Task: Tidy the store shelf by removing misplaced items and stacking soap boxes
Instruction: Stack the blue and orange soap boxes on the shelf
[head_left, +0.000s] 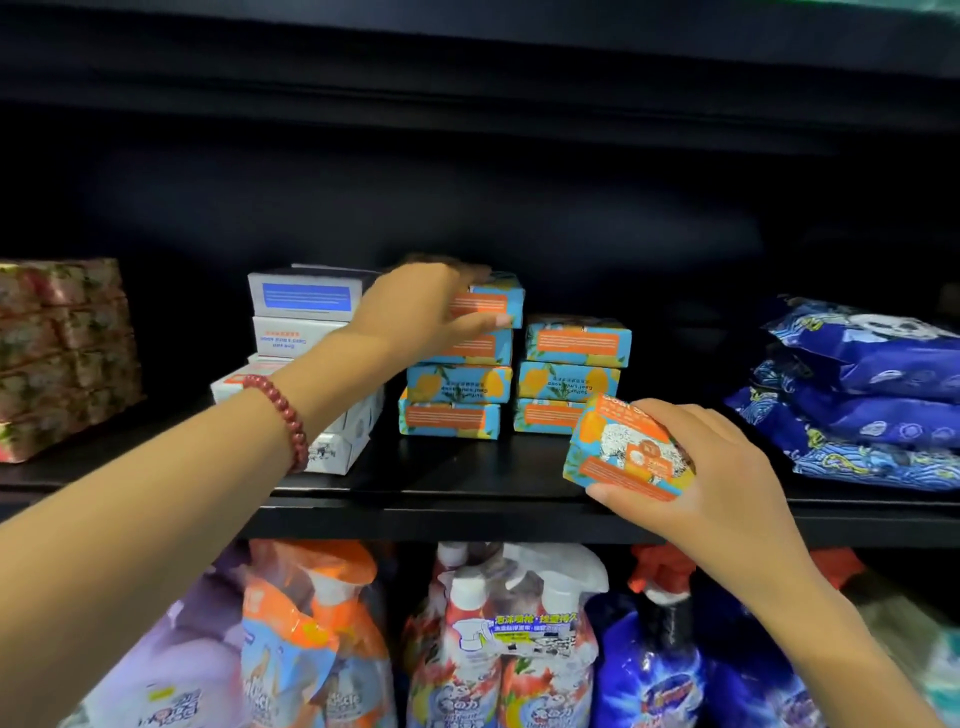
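The upper part of the bay is nearly black on my feed, and I cannot make out its back wall. The stack of floral-wrapped packs (62, 353) is cut off by the left edge, and the pile of dark blue patterned plastic pouches (872, 405) by the right. The left forearm, wearing a red bead bracelet (283, 415), blocks part of the white cardboard soap boxes (301, 332). Their lower boxes sit askew and the print is too small for me to read.

The left hand (421, 306) covers the near end of the top blue-and-orange soap box (493, 301). Its fingers curl over the top and its thumb lies on the front face, gripping the box where it lies on the left stack of blue-and-orange boxes (457, 384).

Just beside it stands the right stack of three matching boxes (571, 374), its bottom box partly hidden. In front of it, the right hand (717, 467) holds a tilted blue-and-orange soap box with a white animal print (618, 447) over the black shelf board (457, 483), thumb under the box's lower edge.

Every box is closed, so I cannot see the contents. On the shelf below, clear-wrapped spray bottles with white trigger heads (519, 613) are cropped by the bottom edge.
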